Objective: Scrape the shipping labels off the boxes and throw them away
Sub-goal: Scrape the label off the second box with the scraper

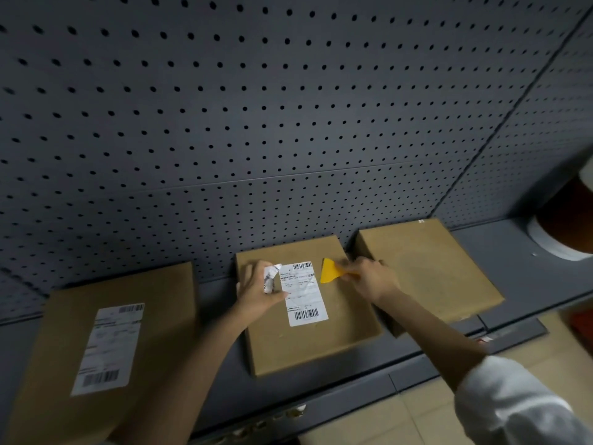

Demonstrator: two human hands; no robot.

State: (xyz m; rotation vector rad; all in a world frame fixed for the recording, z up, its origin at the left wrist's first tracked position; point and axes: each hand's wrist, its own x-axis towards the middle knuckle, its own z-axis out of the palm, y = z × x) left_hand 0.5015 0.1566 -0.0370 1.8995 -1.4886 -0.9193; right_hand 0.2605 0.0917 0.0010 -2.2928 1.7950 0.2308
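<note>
Three brown cardboard boxes lie side by side on a grey shelf. The middle box carries a white shipping label. My left hand rests on that box's left side and holds a crumpled, peeled label. My right hand grips a yellow plastic scraper, its blade just right of the label's upper edge. The left box has its own flat white label. The right box shows a bare top.
A dark grey pegboard wall rises behind the shelf. At the far right stands a white and brown round object. Beige floor tiles show below the shelf's front edge.
</note>
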